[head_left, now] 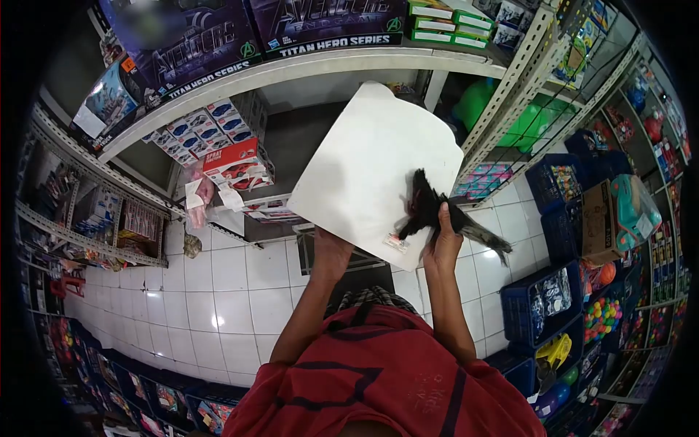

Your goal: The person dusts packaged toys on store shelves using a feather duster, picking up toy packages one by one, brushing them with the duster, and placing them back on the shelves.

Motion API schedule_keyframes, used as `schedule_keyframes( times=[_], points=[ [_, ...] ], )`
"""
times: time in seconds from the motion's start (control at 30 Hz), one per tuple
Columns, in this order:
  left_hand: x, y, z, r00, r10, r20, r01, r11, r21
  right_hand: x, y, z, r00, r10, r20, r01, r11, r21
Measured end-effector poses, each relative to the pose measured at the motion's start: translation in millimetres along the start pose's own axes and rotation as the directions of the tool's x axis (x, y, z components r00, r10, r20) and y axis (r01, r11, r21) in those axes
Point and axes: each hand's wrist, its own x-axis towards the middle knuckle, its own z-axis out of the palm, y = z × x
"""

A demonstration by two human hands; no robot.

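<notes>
A large white board (pixel 357 167) with a wavy far edge is tilted in front of my body. My left hand (pixel 333 251) is at its near left edge, with the fingers hidden beneath it. A black bristly duster (pixel 455 215) lies across the board's right side and sticks out past it. My right hand (pixel 443 239) is closed round the duster, thumb on top, at the board's right edge. A small printed label (pixel 396 243) shows on the board's near corner.
Ahead is a metal shelf (pixel 291 69) with large boxes on top. A red spray toy box (pixel 239 166) sits on the lower shelf at left. Blue crates (pixel 540 302) of toys stand at right, others at lower left. White floor tiles (pixel 240 306) lie between.
</notes>
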Motion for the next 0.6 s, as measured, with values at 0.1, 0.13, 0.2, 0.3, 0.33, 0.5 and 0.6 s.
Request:
schedule_keyframes(
  times=[0.1, 0.13, 0.2, 0.3, 0.33, 0.5, 0.6],
  points=[
    [-5, 16, 10, 0.933, -0.263, 0.247, 0.196, -0.206, -0.959, -15, 11, 10, 0.999, -0.003, 0.050, 0.006, 0.998, -0.063],
    [-1, 19, 1, 0.915, -0.281, 0.288, 0.211, -0.274, -0.938, -19, 12, 12, 0.995, -0.031, 0.099, 0.038, 0.997, -0.071],
    [1, 15, -6, 0.895, -0.283, 0.344, 0.226, -0.376, -0.899, -28, 8, 12, 0.984, 0.109, 0.140, -0.078, 0.975, -0.208],
    [4, -5, -9, 0.912, -0.196, 0.362, 0.242, -0.456, -0.857, -33, 13, 1, 0.936, 0.209, 0.283, -0.041, 0.863, -0.503],
    [4, 3, -26, 0.888, -0.256, 0.383, 0.248, -0.434, -0.866, -36, 9, 2, 0.905, 0.259, 0.337, -0.015, 0.813, -0.582],
    [3, -17, -9, 0.908, -0.263, 0.327, 0.222, -0.359, -0.907, -25, -7, 2, 0.814, 0.024, 0.581, 0.454, 0.598, -0.661],
    [4, -23, -11, 0.909, -0.210, 0.359, 0.258, -0.394, -0.882, -32, -19, 15, 0.886, -0.155, 0.436, 0.453, 0.484, -0.749]
  ],
)
